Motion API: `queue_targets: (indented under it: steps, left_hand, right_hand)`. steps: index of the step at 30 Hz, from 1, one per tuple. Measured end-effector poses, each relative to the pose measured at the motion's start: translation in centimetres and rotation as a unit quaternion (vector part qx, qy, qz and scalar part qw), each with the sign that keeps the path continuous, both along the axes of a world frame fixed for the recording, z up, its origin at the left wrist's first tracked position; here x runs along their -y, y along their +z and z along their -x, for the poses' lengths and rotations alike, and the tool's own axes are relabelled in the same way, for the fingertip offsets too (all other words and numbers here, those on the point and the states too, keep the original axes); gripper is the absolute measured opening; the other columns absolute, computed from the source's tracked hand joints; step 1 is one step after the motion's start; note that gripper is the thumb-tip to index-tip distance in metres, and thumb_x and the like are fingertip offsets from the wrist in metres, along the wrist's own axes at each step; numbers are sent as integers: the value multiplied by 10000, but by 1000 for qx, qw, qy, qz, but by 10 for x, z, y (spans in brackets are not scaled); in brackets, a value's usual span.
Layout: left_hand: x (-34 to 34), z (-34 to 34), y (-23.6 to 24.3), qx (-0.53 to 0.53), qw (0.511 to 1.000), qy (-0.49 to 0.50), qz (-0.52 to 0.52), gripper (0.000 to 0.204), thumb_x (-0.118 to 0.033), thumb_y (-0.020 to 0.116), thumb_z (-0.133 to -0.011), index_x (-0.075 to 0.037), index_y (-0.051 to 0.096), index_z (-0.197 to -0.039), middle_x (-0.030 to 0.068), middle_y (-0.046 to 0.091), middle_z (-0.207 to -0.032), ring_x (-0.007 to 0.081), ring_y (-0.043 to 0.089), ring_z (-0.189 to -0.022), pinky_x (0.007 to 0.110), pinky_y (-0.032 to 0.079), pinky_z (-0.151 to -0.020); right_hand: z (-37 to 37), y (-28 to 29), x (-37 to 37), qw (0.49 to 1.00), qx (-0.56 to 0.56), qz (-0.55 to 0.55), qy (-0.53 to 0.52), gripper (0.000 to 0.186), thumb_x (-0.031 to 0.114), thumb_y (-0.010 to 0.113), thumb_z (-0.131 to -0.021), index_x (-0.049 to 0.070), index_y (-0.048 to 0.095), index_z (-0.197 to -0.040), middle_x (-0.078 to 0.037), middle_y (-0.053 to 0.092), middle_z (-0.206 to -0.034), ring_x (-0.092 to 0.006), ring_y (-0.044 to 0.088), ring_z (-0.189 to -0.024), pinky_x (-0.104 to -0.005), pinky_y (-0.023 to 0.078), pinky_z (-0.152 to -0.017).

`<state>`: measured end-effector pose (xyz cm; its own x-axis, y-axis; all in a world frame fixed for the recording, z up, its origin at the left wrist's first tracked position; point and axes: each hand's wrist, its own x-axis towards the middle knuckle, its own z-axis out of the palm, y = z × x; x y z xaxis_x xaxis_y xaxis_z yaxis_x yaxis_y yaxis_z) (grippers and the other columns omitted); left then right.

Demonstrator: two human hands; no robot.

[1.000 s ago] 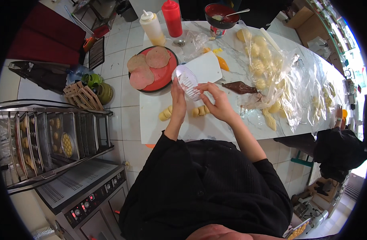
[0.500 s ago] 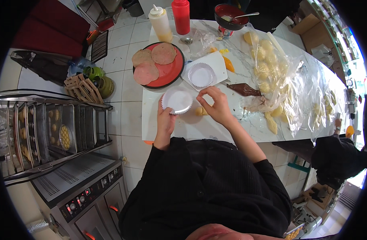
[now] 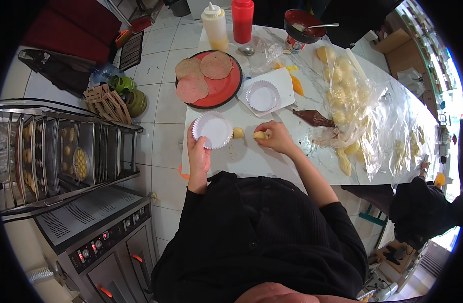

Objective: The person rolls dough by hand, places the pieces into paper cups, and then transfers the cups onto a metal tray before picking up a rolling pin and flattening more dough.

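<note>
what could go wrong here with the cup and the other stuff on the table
The left hand holds a thin-looking white paper cup by its side, so a hard squeeze might crumple it.

The right hand has a small dough piece just in its fingertips; it could slip out.

The dark bowl seems perched on a narrower can, its spoon jutting out, so a knock might tip it.
</note>
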<state>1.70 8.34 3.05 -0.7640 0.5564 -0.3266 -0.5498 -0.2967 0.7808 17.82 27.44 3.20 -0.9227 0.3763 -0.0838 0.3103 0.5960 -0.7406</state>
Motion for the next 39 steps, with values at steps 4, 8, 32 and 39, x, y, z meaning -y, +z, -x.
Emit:
queue_targets:
  steps: [4, 8, 32, 39]
  left_hand:
    - [-12, -13, 12, -22, 994, -92, 51, 531, 22, 389, -768, -116, 371, -1281, 76, 448, -1226, 209, 501, -1089, 334, 479, -858]
    - [-28, -33, 12, -53, 982, -163, 83, 446, -14, 375, -829, -109, 399, -1264, 78, 473, -1190, 188, 508, -1063, 313, 486, -821]
    - [-35, -49, 13, -56, 966, -236, 86, 340, -79, 370, -909, -130, 454, -1234, 19, 518, -957, 60, 503, -812, 180, 436, -589]
    - [-23, -47, 4, -17, 973, -219, 74, 335, -89, 391, -903, -81, 443, -1234, 46, 514, -1095, 113, 514, -947, 240, 455, -742]
  right_hand:
    - [-10, 21, -13, 919, -98, 376, -72, 238, 51, 679, -706, 12, 626, -934, -32, 639, -856, -102, 568, -781, -257, 456, -687]
    - [-6, 51, 4, 915, -135, 380, 24, 275, -50, 632, -713, -7, 580, -980, -69, 603, -996, -130, 573, -939, -275, 458, -850]
    - [8, 49, 29, 989, -52, 22, 139, 303, 3, 658, -655, 15, 582, -948, -112, 602, -979, -281, 556, -934, -361, 459, -830]
    - [0, 65, 8, 977, -114, 102, 150, 387, 38, 638, -680, 29, 584, -1063, -117, 596, -1033, -275, 539, -989, -370, 443, -841]
